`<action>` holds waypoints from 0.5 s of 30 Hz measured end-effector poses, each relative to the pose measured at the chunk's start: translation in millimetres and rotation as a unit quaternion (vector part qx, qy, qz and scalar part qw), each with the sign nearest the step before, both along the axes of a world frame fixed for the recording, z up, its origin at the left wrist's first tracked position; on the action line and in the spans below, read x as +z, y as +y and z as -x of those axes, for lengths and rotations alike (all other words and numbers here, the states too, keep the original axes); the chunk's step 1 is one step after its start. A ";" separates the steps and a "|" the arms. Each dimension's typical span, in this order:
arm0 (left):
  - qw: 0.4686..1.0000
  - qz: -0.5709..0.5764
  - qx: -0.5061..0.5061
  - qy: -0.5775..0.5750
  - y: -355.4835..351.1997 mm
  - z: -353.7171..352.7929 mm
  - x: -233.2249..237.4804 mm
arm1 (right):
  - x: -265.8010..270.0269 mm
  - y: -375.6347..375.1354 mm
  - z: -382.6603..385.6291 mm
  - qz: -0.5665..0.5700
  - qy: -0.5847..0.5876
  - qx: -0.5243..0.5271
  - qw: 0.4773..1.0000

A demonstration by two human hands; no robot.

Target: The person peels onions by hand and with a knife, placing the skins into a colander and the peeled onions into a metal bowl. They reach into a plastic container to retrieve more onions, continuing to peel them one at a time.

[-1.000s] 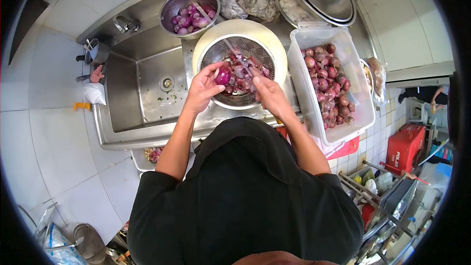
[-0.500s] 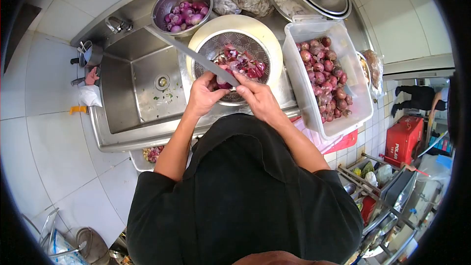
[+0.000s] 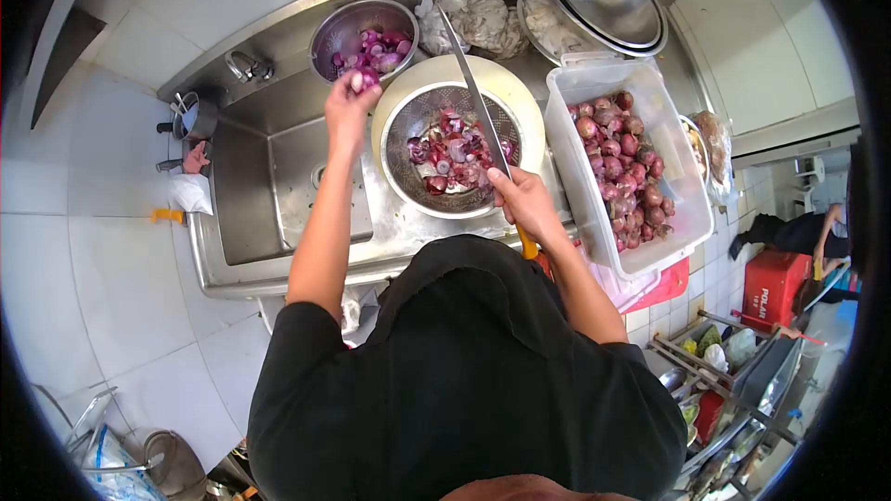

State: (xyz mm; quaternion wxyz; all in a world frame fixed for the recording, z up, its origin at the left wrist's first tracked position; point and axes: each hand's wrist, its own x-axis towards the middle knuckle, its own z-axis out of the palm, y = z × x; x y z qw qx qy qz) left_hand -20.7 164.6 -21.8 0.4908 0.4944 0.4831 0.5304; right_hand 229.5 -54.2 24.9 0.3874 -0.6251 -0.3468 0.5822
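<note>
My left hand (image 3: pixel 345 116) is raised beside the near rim of a metal bowl (image 3: pixel 320 42), its fingers closed around a peeled red onion (image 3: pixel 363 81). Other peeled purple onions (image 3: pixel 390 51) lie inside that bowl. In my right hand (image 3: pixel 526 204) is a long knife (image 3: pixel 478 97) by its yellow handle, the blade angled up and away over a perforated colander (image 3: pixel 397 144). Onion skins and trimmings (image 3: pixel 450 148) lie in the colander, which sits on a round cream-coloured board or lid (image 3: pixel 531 121).
On the right stands a clear plastic bin (image 3: pixel 682 223) of unpeeled red onions (image 3: pixel 631 167). A steel sink basin (image 3: pixel 246 213) is at left. Bagged food (image 3: pixel 483 23) and stacked steel bowls (image 3: pixel 608 0) line the back. A person (image 3: pixel 817 234) is at far right, by a red cooler (image 3: pixel 775 283).
My left hand has moved up and left with the onion, from over the colander to the bowl. My right hand has drawn the knife away rightward, its blade now pointing up and away.
</note>
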 end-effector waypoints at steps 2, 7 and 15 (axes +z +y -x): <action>0.984 -0.048 0.018 0.170 31.0 -0.4 6.7 | 6.3 -7.0 -1.4 -0.014 0.007 -0.020 1.000; 0.929 -0.061 -0.090 0.353 33.3 -33.8 54.0 | 16.9 -43.0 -32.0 -0.075 -0.011 -0.093 0.993; 0.912 -0.074 -0.373 0.155 -62.0 -186.5 51.0 | 38.5 -130.2 -118.4 -0.073 -0.024 -0.298 0.951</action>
